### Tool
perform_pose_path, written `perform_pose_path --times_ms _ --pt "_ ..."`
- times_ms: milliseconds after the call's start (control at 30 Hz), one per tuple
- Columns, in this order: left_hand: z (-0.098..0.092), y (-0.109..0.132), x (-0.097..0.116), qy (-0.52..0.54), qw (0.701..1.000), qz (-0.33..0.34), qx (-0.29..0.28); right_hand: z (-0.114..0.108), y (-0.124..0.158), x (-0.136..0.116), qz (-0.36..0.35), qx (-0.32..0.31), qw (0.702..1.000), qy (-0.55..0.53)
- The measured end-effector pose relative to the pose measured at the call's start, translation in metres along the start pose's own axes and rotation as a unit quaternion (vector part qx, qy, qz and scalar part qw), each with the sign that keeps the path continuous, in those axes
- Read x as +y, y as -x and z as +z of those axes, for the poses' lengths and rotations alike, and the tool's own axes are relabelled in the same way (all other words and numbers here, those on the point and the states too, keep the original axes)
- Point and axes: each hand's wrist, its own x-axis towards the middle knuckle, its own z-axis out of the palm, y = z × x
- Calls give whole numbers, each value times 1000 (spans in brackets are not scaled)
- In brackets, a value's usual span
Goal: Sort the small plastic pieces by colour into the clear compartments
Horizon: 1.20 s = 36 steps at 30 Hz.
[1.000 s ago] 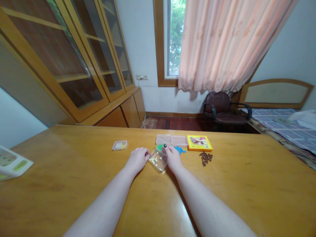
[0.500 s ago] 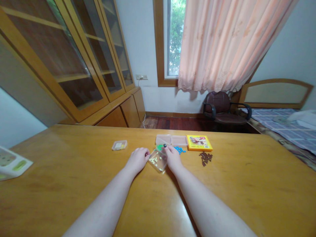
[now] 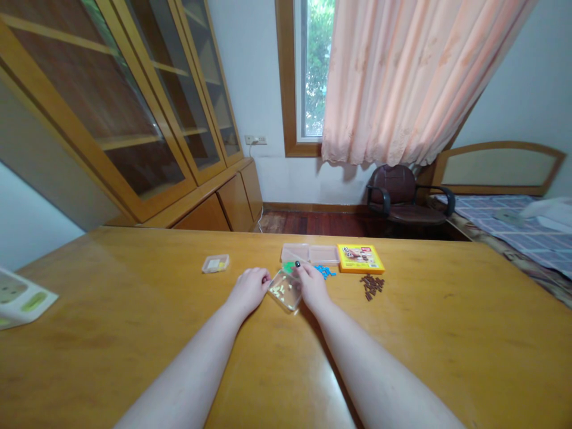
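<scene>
A small clear plastic box (image 3: 291,307) lies on the wooden desk between my hands, with several pale yellow pieces (image 3: 279,291) scattered inside. My left hand (image 3: 251,286) rests at its left corner, fingers curled in and closed against the edge. With thumb and fingers pinched, my right hand (image 3: 311,285) grips the box's right side near the upper corner; a dark nail shows. Just behind the box are green pieces (image 3: 288,267), partly covered by its clear plastic. Blue pieces (image 3: 326,271) lie in a pile beyond my right hand, which hides some of them.
An open clear case (image 3: 324,255) lies behind the pieces, beside a flat yellow box (image 3: 361,260). Brown pieces (image 3: 372,287) are heaped in front of that. A smaller clear container (image 3: 216,264) sits to the left, and a white object (image 3: 27,297) stands at the desk's left edge.
Both hands keep their places at the clear box. The view has shifted very slightly; nothing else visibly moves.
</scene>
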Motion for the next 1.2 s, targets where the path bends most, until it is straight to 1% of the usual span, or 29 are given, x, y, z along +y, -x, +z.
perform_pose_path --times_ms 500,733,867,1033,1133,1200 --pt "1 0 -1 -17 1000 -2 -2 0 -3 9 -20 -1 1000 16" --pt "2 -2 -2 -55 997 -51 -23 -1 -3 9 -16 -1 1000 21" --pt "4 -2 -5 -70 995 -57 -31 0 -2 8 -12 -3 1000 18" --pt "5 -2 -6 -63 996 -53 -31 0 -2 8 -3 -5 1000 2" --pt "4 -3 -6 -54 997 -53 -17 0 -2 8 -15 1 1000 14" --pt "2 -2 -5 -41 997 -55 18 -1 -3 9 -24 4 999 24"
